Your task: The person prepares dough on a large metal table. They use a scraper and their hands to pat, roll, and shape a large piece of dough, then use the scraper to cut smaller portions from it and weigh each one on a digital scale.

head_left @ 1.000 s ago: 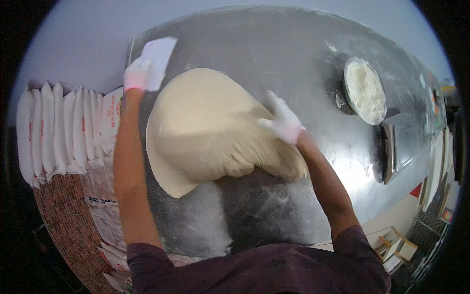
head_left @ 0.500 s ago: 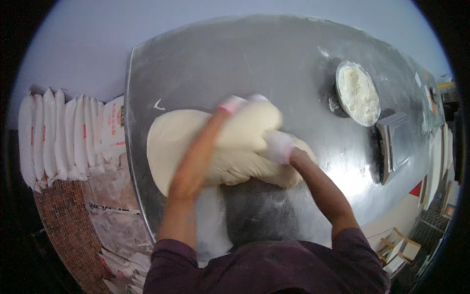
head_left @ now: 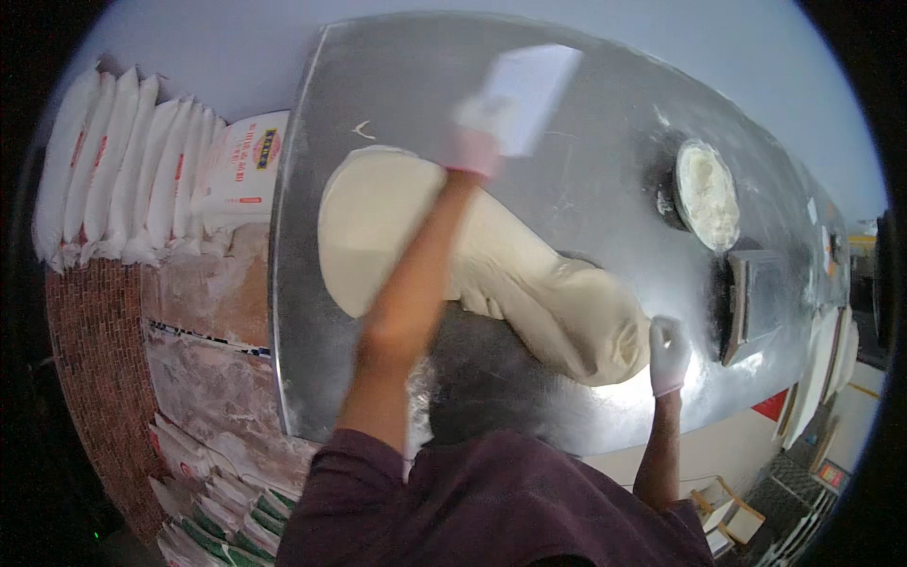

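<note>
A long mass of pale dough stretches over the metal table, broad and smooth at the left, folded into a thick lump at the right. Beyond its far edge, my left hand, in a white glove and blurred by motion, grips a flat white dough scraper held above the tabletop. My right hand, gloved too, is beside the dough's right end with its fingers curled together. A small pale spot shows between those fingers; I cannot make out what it is.
A round bowl of flour stands at the right of the metal table, behind a flat scale. White sacks are stacked left of the table. A small dough scrap lies near the far left edge.
My left hand has moved off the dough to the far side, scraper now plainly visible. My right hand has come nearer and rightward, and the folded dough now extends further right.
</note>
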